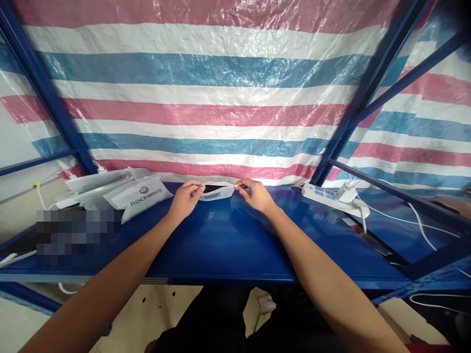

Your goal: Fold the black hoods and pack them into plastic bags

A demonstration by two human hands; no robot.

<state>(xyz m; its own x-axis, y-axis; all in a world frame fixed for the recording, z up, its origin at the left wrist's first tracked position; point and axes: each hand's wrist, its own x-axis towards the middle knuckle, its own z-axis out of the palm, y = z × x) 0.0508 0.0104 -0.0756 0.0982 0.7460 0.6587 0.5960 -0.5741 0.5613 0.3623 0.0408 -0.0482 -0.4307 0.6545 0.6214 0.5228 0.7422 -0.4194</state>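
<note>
Between my hands a white plastic packaging bag (pixel 218 195) is held by the two ends of its mouth. The mouth gapes, and something dark shows inside it, too hidden to name. My left hand (pixel 186 196) pinches the bag's left corner between thumb and fingers. At the right corner, my right hand (pixel 254 192) has the same kind of pinch. The bag is low over the blue shelf top (pixel 221 235), near its back edge; whether it touches the surface I cannot tell. To the left lie several white bags (pixel 142 196), the front one printed ROCKBROS.
A white power strip (pixel 320 194) with a plug-in charger (pixel 348 191) and cables sits at the right. Blue metal posts (pixel 353 110) frame both sides. Striped plastic sheeting (pixel 206 115) hangs behind. A pixelated patch covers the left front. Another person's hand (pixel 452 206) shows at the far right.
</note>
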